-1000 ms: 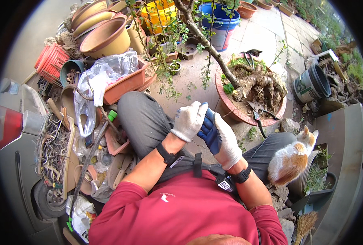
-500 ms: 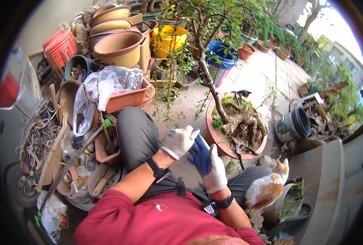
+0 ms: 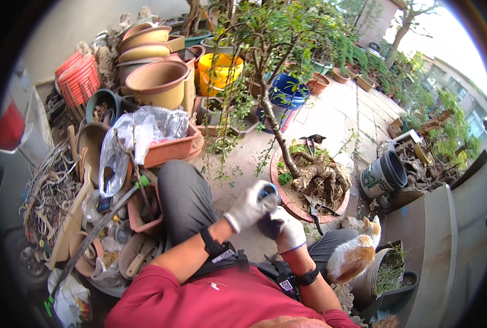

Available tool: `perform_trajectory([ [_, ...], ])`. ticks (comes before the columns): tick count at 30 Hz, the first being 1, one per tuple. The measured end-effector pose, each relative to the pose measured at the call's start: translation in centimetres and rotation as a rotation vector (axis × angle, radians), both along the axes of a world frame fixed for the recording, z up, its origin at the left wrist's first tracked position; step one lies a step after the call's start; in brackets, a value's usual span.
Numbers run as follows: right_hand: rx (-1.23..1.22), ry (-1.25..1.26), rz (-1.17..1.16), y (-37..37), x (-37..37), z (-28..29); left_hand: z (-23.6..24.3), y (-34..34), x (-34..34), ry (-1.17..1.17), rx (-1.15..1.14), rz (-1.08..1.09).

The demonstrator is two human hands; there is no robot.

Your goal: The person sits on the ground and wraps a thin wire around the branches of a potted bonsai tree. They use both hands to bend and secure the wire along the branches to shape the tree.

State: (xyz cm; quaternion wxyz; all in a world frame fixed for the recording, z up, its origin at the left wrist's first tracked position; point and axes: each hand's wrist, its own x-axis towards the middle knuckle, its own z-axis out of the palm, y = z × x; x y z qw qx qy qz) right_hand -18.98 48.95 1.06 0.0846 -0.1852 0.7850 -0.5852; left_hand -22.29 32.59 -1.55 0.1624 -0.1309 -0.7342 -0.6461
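The two white, blue-palmed gloves point(image 3: 243, 212) were worn on the hands, which met above the gap between the knees, just left of the round pot point(image 3: 277, 180) with its gnarled trunk point(image 3: 323, 177). The left hand point(image 3: 253, 205) had its fingers curled, and the right hand point(image 3: 283, 227) was bent close below it; blur hid whether the grip of either was closed on the other's glove. If this was a fitting of the gloves, it was best done by steadying one cuff, easing the fabric down finger by finger, and keeping both hands clear of the pot's tools. Counted, there were two gloves, two black wristbands point(image 3: 308, 276), one round pot, two dark-handled tools in it, one near point(image 3: 313, 209) and one far point(image 3: 312, 140), one orange-and-white cat point(image 3: 353, 259) beside the right leg, one yellow bucket point(image 3: 220, 74), one blue bucket point(image 3: 288, 93) and one tipped pale bucket point(image 3: 376, 177). The stacked tan pots point(image 3: 158, 82) overlapped too much to count.
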Motion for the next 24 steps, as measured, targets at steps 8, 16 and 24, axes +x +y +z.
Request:
perform_trajectory([
  [8,0.005,0.126,0.004,0.0,-0.2,-2.8,-1.9,0.0,0.1,-0.133,-0.076,-0.073],
  [16,0.357,0.428,0.061,-1.3,-0.9,-1.7,-1.8,-1.5,-0.5,-0.124,-0.061,0.13],
  [24,0.093,-0.146,0.237,0.2,0.5,4.6,-1.8,-3.2,-1.5,-0.153,-0.104,0.372],
])
